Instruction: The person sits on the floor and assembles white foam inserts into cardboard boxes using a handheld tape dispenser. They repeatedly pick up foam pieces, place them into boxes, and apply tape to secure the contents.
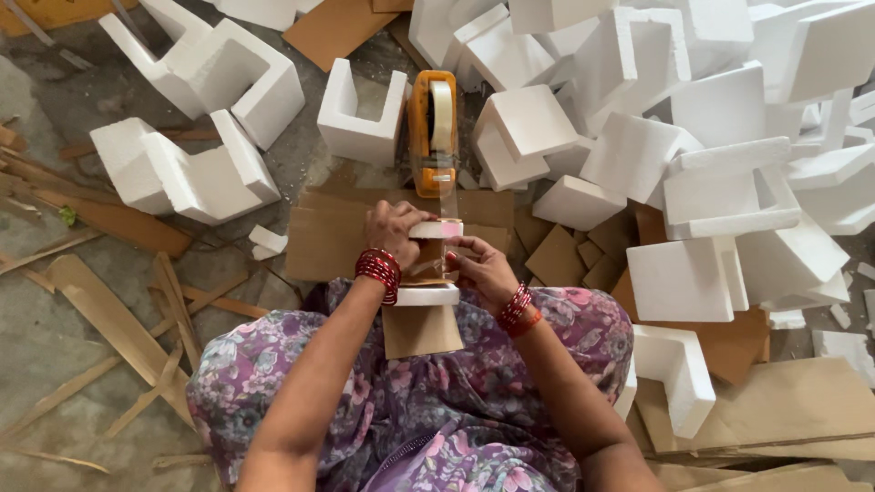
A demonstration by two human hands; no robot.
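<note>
My left hand grips the top of a white foam corner piece that has a brown cardboard piece against it, held upright over my lap. On the right side of that piece my right hand presses clear tape. The strip of tape runs up to an orange tape dispenser standing on the floor just beyond. Both wrists wear red bangles.
A big heap of white foam corner blocks fills the right and back. More foam blocks lie at the left. Cardboard sheets and wood strips cover the concrete floor. One foam block rests by my right knee.
</note>
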